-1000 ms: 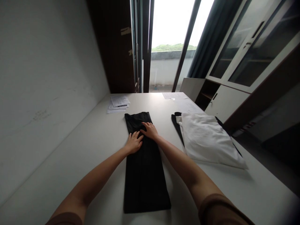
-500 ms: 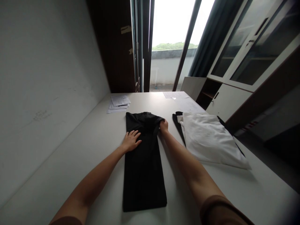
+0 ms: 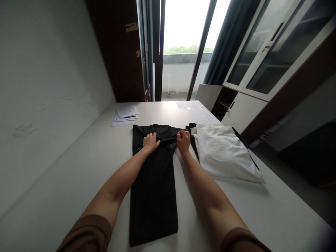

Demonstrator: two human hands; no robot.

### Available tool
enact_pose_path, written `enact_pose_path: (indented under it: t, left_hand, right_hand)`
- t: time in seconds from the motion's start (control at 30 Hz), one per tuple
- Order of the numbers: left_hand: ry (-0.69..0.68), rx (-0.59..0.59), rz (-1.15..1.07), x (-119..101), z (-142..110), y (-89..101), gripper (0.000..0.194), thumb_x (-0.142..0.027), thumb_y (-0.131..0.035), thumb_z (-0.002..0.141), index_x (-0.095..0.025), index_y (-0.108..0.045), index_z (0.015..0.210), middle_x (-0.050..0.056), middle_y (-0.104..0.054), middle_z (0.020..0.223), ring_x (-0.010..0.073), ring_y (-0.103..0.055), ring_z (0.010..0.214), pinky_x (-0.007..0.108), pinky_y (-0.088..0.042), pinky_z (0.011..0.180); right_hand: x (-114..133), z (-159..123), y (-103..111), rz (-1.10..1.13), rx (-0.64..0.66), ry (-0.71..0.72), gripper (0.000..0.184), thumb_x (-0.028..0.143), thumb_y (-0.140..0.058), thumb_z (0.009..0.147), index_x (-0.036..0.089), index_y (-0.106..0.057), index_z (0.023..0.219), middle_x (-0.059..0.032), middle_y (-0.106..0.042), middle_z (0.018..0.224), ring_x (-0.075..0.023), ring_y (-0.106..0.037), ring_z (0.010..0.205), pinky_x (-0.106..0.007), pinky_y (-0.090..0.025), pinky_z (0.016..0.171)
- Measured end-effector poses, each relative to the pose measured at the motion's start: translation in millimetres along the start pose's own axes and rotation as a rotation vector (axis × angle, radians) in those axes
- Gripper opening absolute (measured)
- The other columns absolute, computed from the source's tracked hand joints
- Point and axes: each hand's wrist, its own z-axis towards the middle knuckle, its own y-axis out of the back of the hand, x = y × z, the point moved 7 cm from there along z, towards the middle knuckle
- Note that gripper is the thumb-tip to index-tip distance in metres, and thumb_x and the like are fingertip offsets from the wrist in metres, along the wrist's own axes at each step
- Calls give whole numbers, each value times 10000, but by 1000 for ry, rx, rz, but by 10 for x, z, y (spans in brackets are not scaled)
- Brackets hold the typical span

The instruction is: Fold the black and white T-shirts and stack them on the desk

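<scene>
Black trousers (image 3: 154,196), folded into a long strip, lie on the white table (image 3: 99,168), with the far part bunched and creased. Across that far part rests my left hand (image 3: 151,141), its fingers on the cloth and its thumb apart. My right hand (image 3: 184,140) is closed on the right edge of the trousers near the far end, pulling the cloth out to the right. Beside it lies a stack of folded clothes: a white garment (image 3: 225,150) on top, with black cloth (image 3: 194,147) showing under it.
Loose papers (image 3: 127,112) lie at the table's far left, and more sheets (image 3: 189,104) at the far right. A wall (image 3: 47,105) runs along the left. Beyond the table are a glass door and a white cabinet (image 3: 244,112) on the right.
My left hand has slid forward and slightly right over the cloth. The far right part of the trousers now stretches further right, towards the stack. The view has shifted slightly.
</scene>
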Motion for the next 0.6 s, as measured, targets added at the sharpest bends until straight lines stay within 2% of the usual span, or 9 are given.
enact_pose_path:
  t: [0.07,0.13,0.17,0.23,0.3,0.4,0.47,0.6]
  left_hand:
    - [63,65,-63,58,100,-123,412,-441,-660,912,-199,-595,1240,181,-645,1256,337,-603,1192,433,-450,993]
    - [107,99,-142,146,176,-202,269,-383,-648,923,-213,-635,1130,159,-698,1156,324,-649,1130,418,-466,956]
    - [121,96,-175,200,208,-212,203,-361,-630,934,-221,-646,1079,143,-718,1100,313,-669,1092,406,-473,934]
    - [145,55,-223,340,268,-170,146,-350,-588,960,-235,-650,1026,113,-740,1031,286,-692,1031,374,-483,897]
    - [197,-22,-285,554,313,-52,168,-362,-538,991,-241,-643,1041,89,-747,1042,250,-696,1016,330,-488,879]
    - [338,-188,-371,1035,288,234,242,-339,-437,1033,-204,-611,1133,97,-724,1159,210,-676,1075,285,-486,898]
    - [469,-302,-410,1429,164,451,288,-308,-383,1037,-155,-589,1168,136,-702,1185,221,-667,1086,299,-492,903]
    - [681,-486,-486,2138,-273,850,301,-272,-378,1007,-108,-570,1170,154,-689,1069,248,-676,967,337,-516,812]
  right_hand:
    - [86,-31,-165,-46,191,89,301,361,-416,1013,226,-686,1032,-97,-650,1035,-253,-564,1033,-359,-433,964]
    - [91,-61,-323,-116,371,119,266,380,-489,1000,246,-718,991,-71,-675,976,-239,-579,979,-330,-433,906]
    - [66,-68,-374,-155,425,113,255,390,-516,993,251,-729,976,-66,-685,963,-237,-585,967,-323,-429,883]
    - [3,-58,-412,-216,448,88,252,396,-535,990,253,-742,972,-69,-698,968,-240,-591,966,-320,-424,858]
    - [-37,-42,-410,-247,422,84,259,397,-537,992,248,-748,978,-78,-697,983,-246,-589,972,-328,-424,861]
    - [-54,-36,-389,-262,379,98,284,446,-561,986,240,-756,979,-99,-675,1018,-265,-569,999,-352,-428,903]
    - [-61,-36,-371,-252,356,83,324,502,-573,980,236,-759,1000,-110,-657,1044,-279,-552,1029,-366,-430,934]
    - [-36,-44,-369,-239,390,54,346,541,-624,947,236,-756,1043,-109,-631,1110,-283,-527,1099,-363,-429,971]
